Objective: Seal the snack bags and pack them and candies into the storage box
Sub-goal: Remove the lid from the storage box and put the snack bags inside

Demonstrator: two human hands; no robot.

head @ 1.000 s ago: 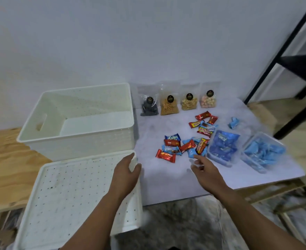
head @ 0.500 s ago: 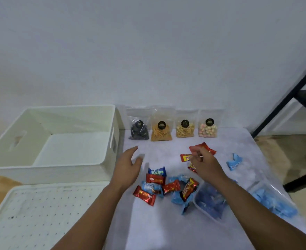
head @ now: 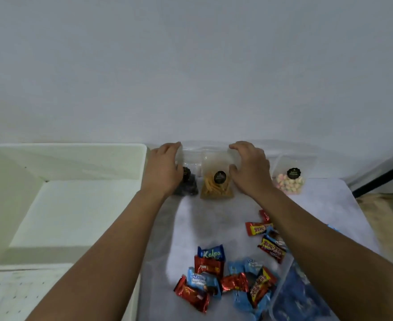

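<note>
Both my hands are now reaching up from the candies to the row of snack bags against the wall. My left hand (head: pixel 165 170) is covering the dark-snack bag (head: pixel 189 185), fingers loosely spread; whether it is gripping, I cannot tell. My right hand (head: pixel 251 169) is hovering curled beside the orange-stick bag (head: pixel 216 181). Storage box (head: pixel 63 158) is sitting open at left, candies (head: pixel 214 274) lying nearer me

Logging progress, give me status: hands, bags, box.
Left hand, right hand at clear snack bags, grip unclear. White plastic storage box empty. Nothing blocking.
</note>
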